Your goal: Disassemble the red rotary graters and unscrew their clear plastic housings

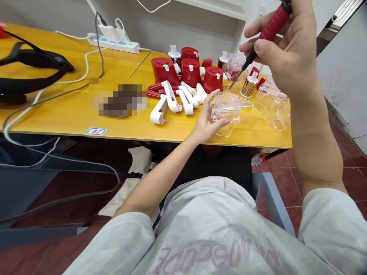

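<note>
My left hand (pixel 207 121) is wrapped round the left side of a clear plastic housing (pixel 231 107) near the table's front edge. Raised at the upper right, my right hand (pixel 282 53) grips a screwdriver (pixel 273 26) by its red handle. Its dark shaft slants down to the left, and the tip appears just above the housing's far rim; whether they touch, I cannot tell. Behind the housing stand red cup-shaped parts (pixel 190 72) and a metal grater drum (pixel 250 84) with a white stem. White handle parts (pixel 172 97) lie left of my left hand.
More clear plastic parts (pixel 271 89) lie to the right on the yellow table (pixel 129 128). A power strip (pixel 123 45) with cables sits at the back left. A black headset-like device (pixel 37 61) rests at far left, near a blurred-out patch. A grey chair (pixel 272 198) is beside me.
</note>
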Motion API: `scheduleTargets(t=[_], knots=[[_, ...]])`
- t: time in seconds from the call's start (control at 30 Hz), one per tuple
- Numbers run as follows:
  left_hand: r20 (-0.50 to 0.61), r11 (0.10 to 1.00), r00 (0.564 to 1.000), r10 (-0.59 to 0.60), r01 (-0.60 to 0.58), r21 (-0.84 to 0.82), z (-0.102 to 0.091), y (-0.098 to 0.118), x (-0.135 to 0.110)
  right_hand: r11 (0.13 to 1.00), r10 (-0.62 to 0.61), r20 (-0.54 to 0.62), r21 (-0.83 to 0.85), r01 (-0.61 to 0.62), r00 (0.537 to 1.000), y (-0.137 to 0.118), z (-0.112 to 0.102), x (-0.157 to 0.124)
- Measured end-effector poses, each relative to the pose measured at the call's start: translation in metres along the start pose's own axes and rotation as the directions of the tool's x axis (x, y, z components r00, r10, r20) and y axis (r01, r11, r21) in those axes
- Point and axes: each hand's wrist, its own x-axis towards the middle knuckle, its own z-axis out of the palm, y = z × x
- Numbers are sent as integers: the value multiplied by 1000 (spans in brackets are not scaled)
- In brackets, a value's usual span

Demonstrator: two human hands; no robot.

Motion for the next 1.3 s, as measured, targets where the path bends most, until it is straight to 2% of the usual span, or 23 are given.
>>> scheduleTargets(t=[0.2,0.27,0.37,0.47,0.53,0.63,0.7,0.77,0.87,0.9,0.97,1.0,1.07,1.17,1.23,1.3], knots=[[9,1000,1000,-4,4,12,-1,-1,0,999,11,-84,-29,-14,996,-4,0,-3],[-30,1000,1000,-4,5,13,-6,4,2,1000,15,-104,-16,-17,994,0,1,-6],[-143,996,990,-18,29,79,-17,23,13,1000,6,-134,13,-5,991,8,5,-10],[-142,970,989,-40,73,233,-20,51,31,992,-79,-192,84,96,978,13,13,-11],[-171,958,985,-35,82,274,-18,65,41,984,-112,-215,110,138,970,14,19,-9],[-214,953,977,-11,74,292,-19,72,53,979,-131,-261,119,166,956,16,21,-3],[-218,944,976,-8,80,321,-29,63,60,964,-166,-347,142,227,923,19,15,1],[-194,916,980,-42,115,384,-44,44,68,948,-183,-389,173,267,903,24,4,2],[-21,805,979,-204,180,566,-58,10,83,954,-172,-366,169,247,915,31,-13,-2],[69,741,955,-287,175,649,-57,0,87,961,-161,-357,156,229,920,33,-17,-5],[195,598,876,-441,125,792,-48,-16,92,972,-140,-358,131,197,923,33,-22,-13],[216,538,843,-494,101,837,-41,-21,93,977,-123,-354,120,176,927,32,-24,-17],[224,464,810,-541,65,884,-28,-27,90,988,-82,-340,97,122,937,28,-25,-24],[225,455,818,-530,50,889,-18,-38,81,994,-40,-312,83,70,949,22,-25,-29],[209,475,843,-495,62,878,-19,-50,76,993,-42,-298,96,74,954,22,-23,-29],[194,521,879,-436,70,851,-22,-65,74,988,-77,-333,105,118,940,25,-19,-28]])
